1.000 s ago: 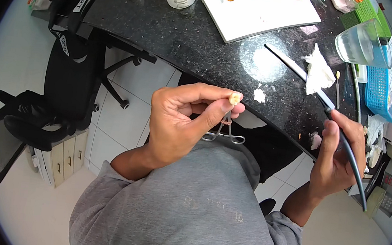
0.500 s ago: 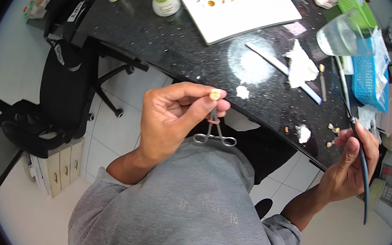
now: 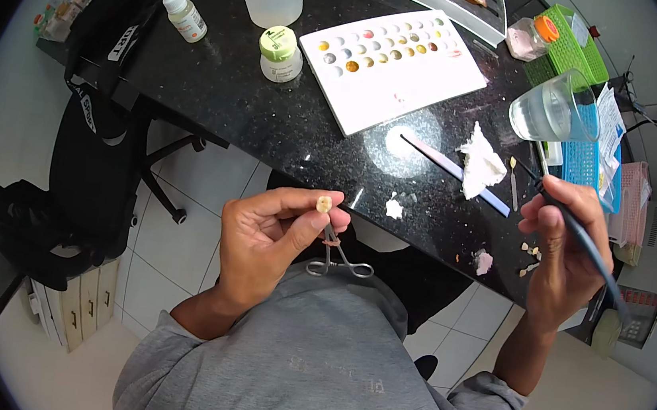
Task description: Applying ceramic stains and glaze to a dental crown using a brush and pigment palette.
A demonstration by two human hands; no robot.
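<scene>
My left hand (image 3: 257, 237) is closed, pinching a small yellowish tooth crown (image 3: 324, 204) between thumb and index finger. A hemostat (image 3: 332, 249) hangs below it, its jaws hidden in the fingers and its ring handles free. My right hand (image 3: 572, 251) grips a long, slim brush (image 3: 588, 247) with a dark handle and a pale metal neck. The brush's far end points toward the glass of clear liquid (image 3: 542, 114), and its tip is hard to make out. Near the right hand, several small tooth pieces (image 3: 530, 250) lie on the black table (image 3: 256, 129).
A white palette (image 3: 380, 90) with colored wells lies mid-table. Around it are crumpled tissue (image 3: 481, 163), a slim pale tool (image 3: 460, 175), powder heaps (image 3: 394, 209), a green-capped jar (image 3: 280, 54) and a dropper bottle (image 3: 184, 16). Baskets (image 3: 583, 148) stand right; a black chair (image 3: 68, 170) stands left.
My right hand has moved up and left, bringing the brush nearer the glass. The left hand, still holding the crown and hemostat, sits slightly lower. The whole view has shifted, showing more far table.
</scene>
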